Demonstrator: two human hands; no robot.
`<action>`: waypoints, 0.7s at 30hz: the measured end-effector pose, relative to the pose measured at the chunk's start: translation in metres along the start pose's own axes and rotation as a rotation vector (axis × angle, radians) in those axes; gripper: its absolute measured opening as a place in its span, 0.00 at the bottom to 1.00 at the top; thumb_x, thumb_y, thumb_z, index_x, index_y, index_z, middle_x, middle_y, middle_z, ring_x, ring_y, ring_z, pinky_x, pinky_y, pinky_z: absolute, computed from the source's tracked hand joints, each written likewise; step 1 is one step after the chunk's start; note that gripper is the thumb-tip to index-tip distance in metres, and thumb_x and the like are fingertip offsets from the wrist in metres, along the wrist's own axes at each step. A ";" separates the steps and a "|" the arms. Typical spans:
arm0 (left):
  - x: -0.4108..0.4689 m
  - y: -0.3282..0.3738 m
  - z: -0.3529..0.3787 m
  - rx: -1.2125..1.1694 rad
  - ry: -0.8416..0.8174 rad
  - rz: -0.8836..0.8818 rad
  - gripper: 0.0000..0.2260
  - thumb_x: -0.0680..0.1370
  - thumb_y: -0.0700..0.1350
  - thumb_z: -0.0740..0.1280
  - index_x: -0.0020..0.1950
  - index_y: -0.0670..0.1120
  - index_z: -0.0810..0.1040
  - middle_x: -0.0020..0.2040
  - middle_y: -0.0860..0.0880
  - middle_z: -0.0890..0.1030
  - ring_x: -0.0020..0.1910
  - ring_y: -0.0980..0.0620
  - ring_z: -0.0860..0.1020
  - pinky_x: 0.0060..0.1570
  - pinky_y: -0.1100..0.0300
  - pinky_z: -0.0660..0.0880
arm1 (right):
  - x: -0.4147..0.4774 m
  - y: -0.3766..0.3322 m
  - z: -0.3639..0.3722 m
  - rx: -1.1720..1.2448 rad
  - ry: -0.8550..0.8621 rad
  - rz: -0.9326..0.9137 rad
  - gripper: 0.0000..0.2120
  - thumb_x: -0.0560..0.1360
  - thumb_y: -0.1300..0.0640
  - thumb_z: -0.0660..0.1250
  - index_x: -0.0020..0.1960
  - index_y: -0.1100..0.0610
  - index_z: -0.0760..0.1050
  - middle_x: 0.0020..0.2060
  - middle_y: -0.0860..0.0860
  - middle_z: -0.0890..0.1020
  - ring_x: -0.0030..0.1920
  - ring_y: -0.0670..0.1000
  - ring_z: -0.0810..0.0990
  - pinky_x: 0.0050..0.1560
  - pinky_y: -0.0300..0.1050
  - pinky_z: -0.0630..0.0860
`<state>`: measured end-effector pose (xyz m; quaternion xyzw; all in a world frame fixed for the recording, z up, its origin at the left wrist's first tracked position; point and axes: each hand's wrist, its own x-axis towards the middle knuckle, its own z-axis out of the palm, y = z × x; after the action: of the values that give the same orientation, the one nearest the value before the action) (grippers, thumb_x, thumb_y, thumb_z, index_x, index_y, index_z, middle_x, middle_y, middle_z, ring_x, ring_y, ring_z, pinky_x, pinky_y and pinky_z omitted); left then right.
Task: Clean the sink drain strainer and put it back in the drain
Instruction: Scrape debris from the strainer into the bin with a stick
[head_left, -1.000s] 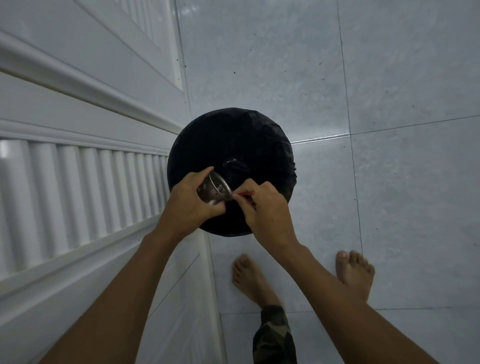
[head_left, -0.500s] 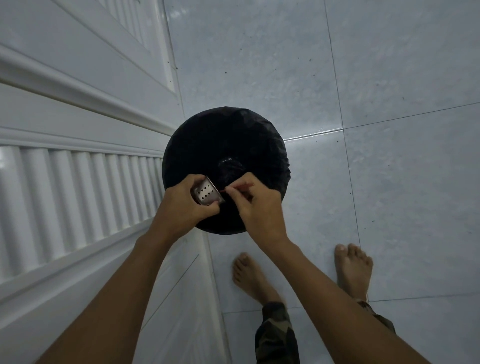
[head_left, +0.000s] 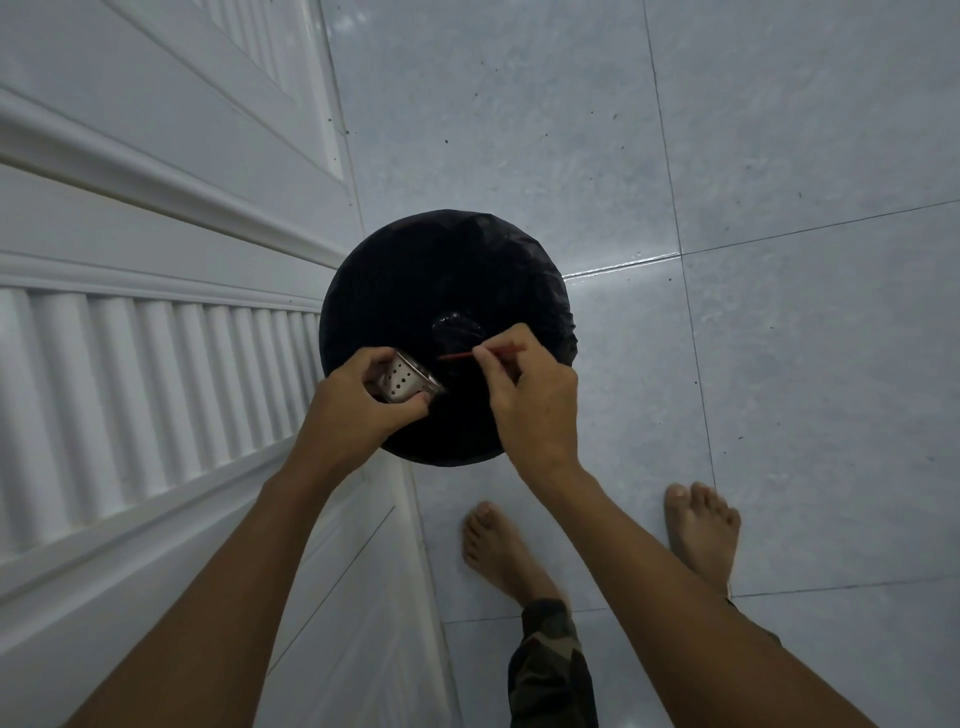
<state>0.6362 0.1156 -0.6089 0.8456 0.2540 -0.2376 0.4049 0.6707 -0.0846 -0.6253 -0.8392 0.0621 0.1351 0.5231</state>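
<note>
A small steel drain strainer (head_left: 402, 383) with round holes lies tilted on its side in my left hand (head_left: 358, 410), which grips it over the near left rim of a round bin lined with a black bag (head_left: 415, 280). My right hand (head_left: 530, 405) pinches a thin red stick (head_left: 460, 356) that points left toward the strainer's mouth, its tip a short way from the strainer. Both hands hover above the bin's opening.
A white panelled door with ribbed slats (head_left: 156, 374) runs along the left, touching the bin. Pale grey floor tiles (head_left: 779, 338) spread to the right. My bare feet (head_left: 498, 545) stand just behind the bin.
My right hand has drawn the red stick out and away from the strainer to the right. My left hand has turned the strainer so its holed side shows.
</note>
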 end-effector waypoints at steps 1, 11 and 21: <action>0.001 0.000 -0.001 -0.011 0.002 -0.004 0.26 0.69 0.54 0.81 0.64 0.58 0.77 0.53 0.63 0.82 0.52 0.70 0.80 0.45 0.75 0.75 | -0.002 -0.002 0.000 0.013 -0.064 -0.037 0.04 0.81 0.55 0.70 0.52 0.56 0.80 0.42 0.48 0.84 0.44 0.46 0.83 0.45 0.44 0.83; 0.000 -0.001 0.001 -0.005 -0.020 0.027 0.31 0.68 0.50 0.83 0.66 0.58 0.73 0.56 0.61 0.80 0.56 0.62 0.80 0.52 0.68 0.75 | -0.003 -0.005 -0.002 -0.080 -0.250 -0.103 0.05 0.81 0.53 0.69 0.52 0.54 0.79 0.42 0.48 0.84 0.43 0.46 0.83 0.45 0.46 0.83; -0.008 0.003 0.002 0.014 0.005 0.130 0.33 0.68 0.44 0.82 0.71 0.53 0.75 0.63 0.55 0.81 0.61 0.58 0.80 0.61 0.59 0.78 | -0.010 -0.013 -0.003 -0.305 -0.236 -0.259 0.05 0.82 0.53 0.68 0.51 0.54 0.79 0.40 0.50 0.81 0.40 0.48 0.77 0.39 0.47 0.81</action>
<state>0.6314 0.1100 -0.6036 0.8638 0.1978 -0.2103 0.4129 0.6649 -0.0818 -0.6098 -0.8880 -0.1288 0.1719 0.4067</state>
